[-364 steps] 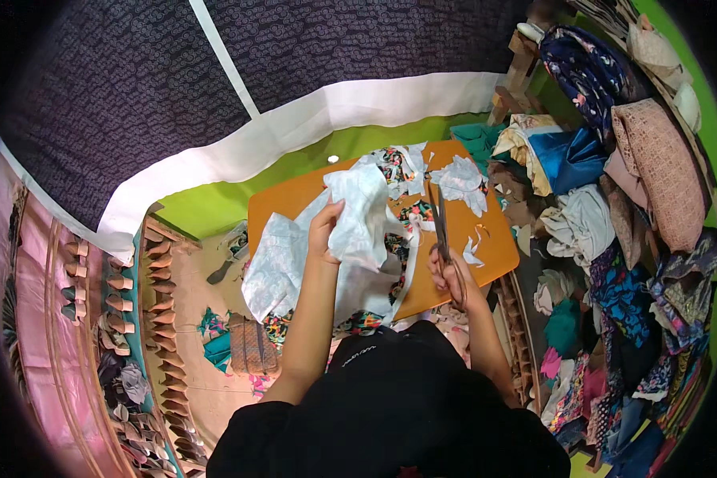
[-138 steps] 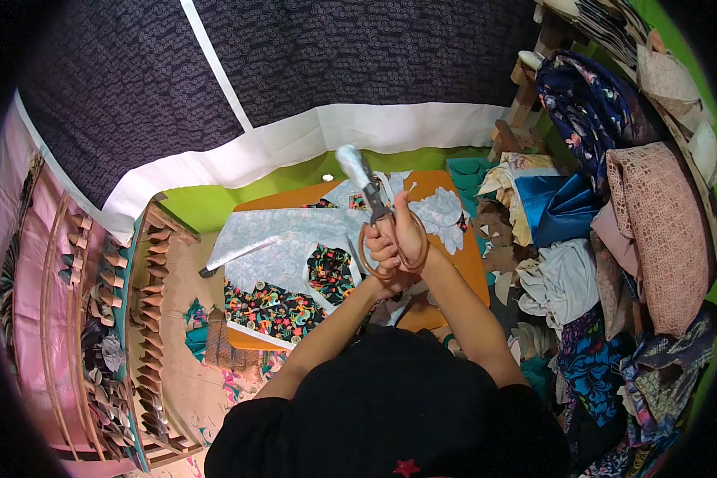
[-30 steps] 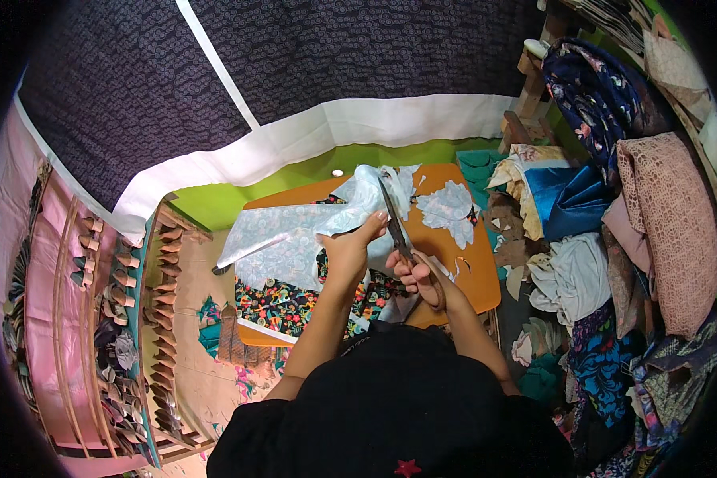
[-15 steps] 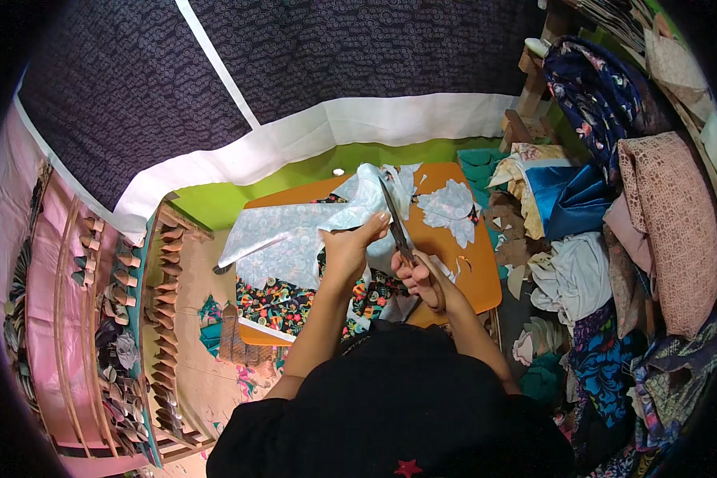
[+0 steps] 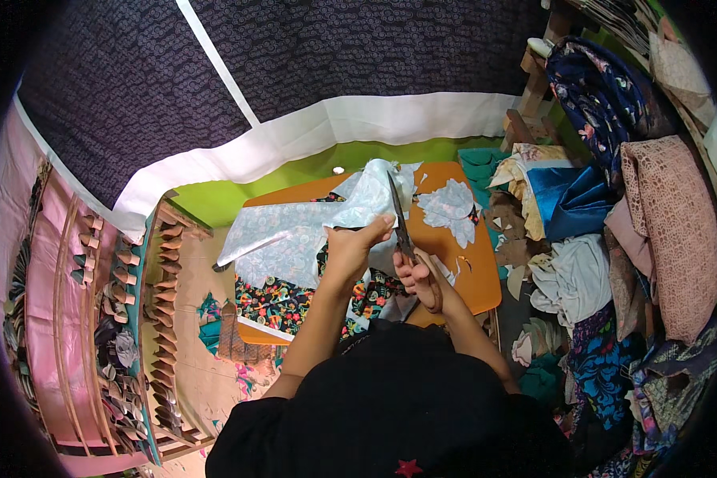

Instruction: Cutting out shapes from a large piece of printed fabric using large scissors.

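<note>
Above an orange table, my left hand pinches a whitish piece of fabric and holds it up. Wrapped around the handles of a pair of scissors is my right hand; the dark blades point away from me and lie along the fabric's right edge. Whether the blades are parted is hard to make out. Under my hands lies black floral fabric with a pale backing side turned up on the left. Pale cut pieces rest to the right of the scissors.
A wooden rack with rows of shoe-shaped pieces and a pink-covered rack stand at the left. Heaped fabrics crowd the right side. A dark patterned curtain with a white hem hangs behind the table. Scraps litter the floor.
The scissors have tilted slightly, their tips shifting a little right. The fabric at my left hand has turned and bunched slightly, and that hand has moved a little to the right.
</note>
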A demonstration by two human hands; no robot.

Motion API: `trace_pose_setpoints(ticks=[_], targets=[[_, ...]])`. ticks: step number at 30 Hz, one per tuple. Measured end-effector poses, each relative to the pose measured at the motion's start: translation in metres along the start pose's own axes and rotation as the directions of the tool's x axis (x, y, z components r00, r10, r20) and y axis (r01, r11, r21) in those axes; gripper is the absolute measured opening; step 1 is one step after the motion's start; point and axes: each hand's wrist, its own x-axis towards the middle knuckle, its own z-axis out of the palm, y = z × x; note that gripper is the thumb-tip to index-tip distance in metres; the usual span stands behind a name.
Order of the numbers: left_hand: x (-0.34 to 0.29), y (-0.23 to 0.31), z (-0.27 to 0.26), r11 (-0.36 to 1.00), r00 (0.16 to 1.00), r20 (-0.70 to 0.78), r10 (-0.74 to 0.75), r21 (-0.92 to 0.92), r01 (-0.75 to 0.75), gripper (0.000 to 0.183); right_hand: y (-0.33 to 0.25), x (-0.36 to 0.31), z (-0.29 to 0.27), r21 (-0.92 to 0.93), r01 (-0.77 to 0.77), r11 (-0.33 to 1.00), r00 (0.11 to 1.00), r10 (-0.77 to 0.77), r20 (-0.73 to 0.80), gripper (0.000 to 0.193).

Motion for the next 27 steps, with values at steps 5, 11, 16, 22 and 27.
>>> trace_pose_setpoints(ticks=[5,11,16,22,27], targets=[[0.002,-0.003,-0.002,1.0,1.0,0.029,-0.008,-0.026,0.008,0.019,-0.003,0.001,-0.001,0.055,-0.099,0.994,0.994,0.101,-0.038,0.067],[0.002,-0.001,0.0,0.997,0.999,0.041,-0.03,-0.071,0.033,0.019,0.006,0.003,-0.003,0.065,0.005,0.998,1.0,-0.005,-0.015,0.069],[0.004,-0.005,-0.006,0.998,0.999,0.025,-0.046,-0.034,0.047,0.019,-0.016,0.002,0.001,-0.366,0.129,0.922,0.987,-0.155,-0.042,0.086],[0.004,-0.003,-0.006,0.998,0.999,0.016,-0.052,-0.026,0.053,0.018,-0.007,0.002,-0.008,-0.222,0.048,0.974,0.999,-0.051,-0.009,0.033],[0.003,-0.003,-0.004,0.989,0.999,0.028,-0.045,-0.138,0.048,0.018,-0.007,0.001,-0.002,-0.259,0.117,0.959,0.989,-0.135,-0.053,0.03]])
